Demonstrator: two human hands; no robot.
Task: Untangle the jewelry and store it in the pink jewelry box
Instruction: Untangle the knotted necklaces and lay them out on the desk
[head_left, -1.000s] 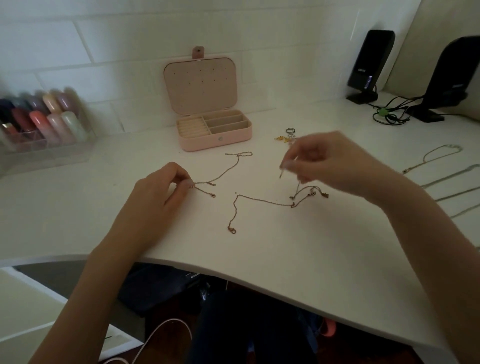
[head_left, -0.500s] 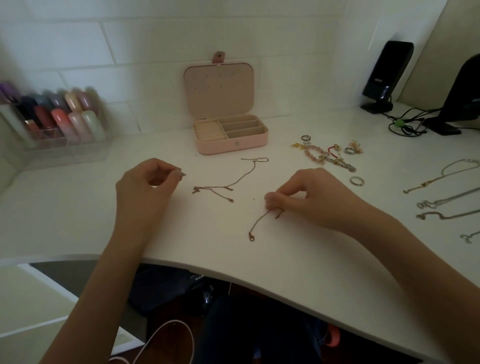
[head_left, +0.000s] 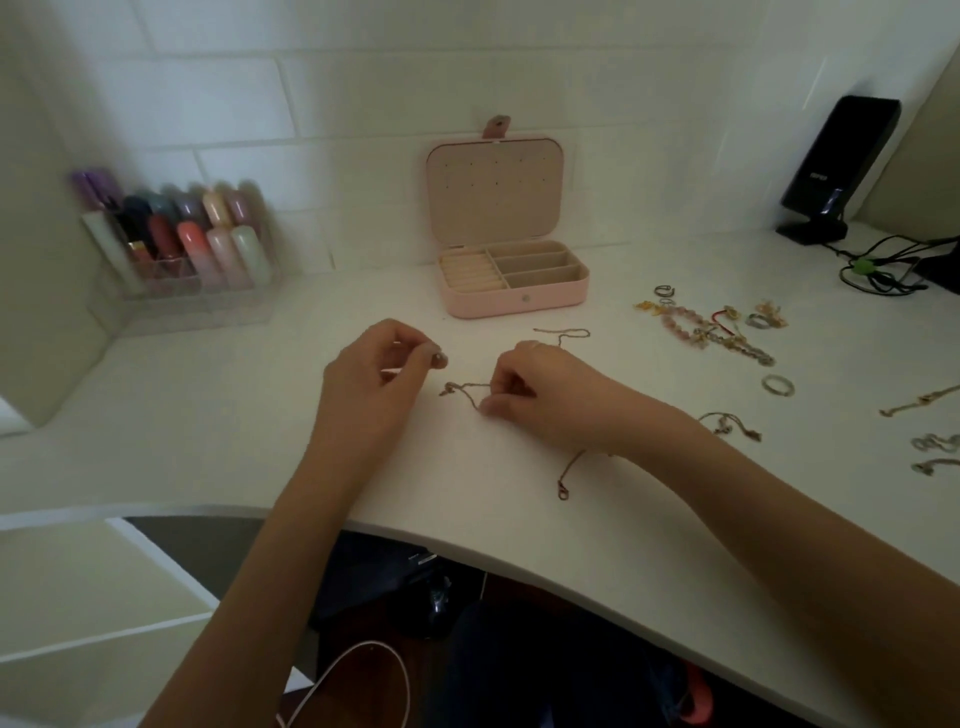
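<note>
Right hand (head_left: 545, 395) pinches thin chain (head_left: 465, 391); left hand (head_left: 379, 374) curled, apparently empty. I judge it limp, snag-prone; hold near knot.

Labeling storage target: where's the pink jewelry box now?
Head view, upper centre: the pink jewelry box sits open against the tiled wall, beyond both hands.

- pink jewelry box (head_left: 514, 301), beige lining
- white desk (head_left: 208, 415)
- white tiled wall (head_left: 311, 104)
- left of the box: pastel pink, coral, purple, mint tubes (head_left: 197, 234)
- right of the box: black speaker (head_left: 841, 166), green cable tie (head_left: 863, 266), gold and pink bracelets (head_left: 691, 322)
</note>
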